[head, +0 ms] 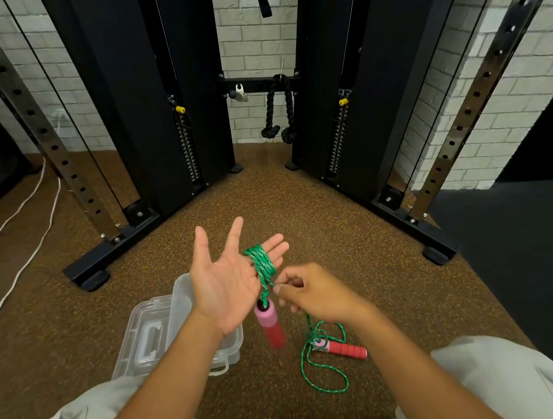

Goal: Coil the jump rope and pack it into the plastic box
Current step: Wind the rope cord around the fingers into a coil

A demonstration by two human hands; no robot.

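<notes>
Jump rope [263, 264] wraps left fingers [272, 246] (handle [269, 323] seemingly blurred).

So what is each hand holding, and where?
Right hand pinches the green rope just below the coil; left hand is flat, coil around its fingers.

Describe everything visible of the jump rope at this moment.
The jump rope is a green braided cord flecked with white, with pink-and-red handles. Several turns are wound around fingers of the open left hand. One handle hangs below that hand, blurred. The right hand pinches the cord beside the coil. From there the cord drops to the speckled floor, where it lies in loose loops around the second handle.
</notes>
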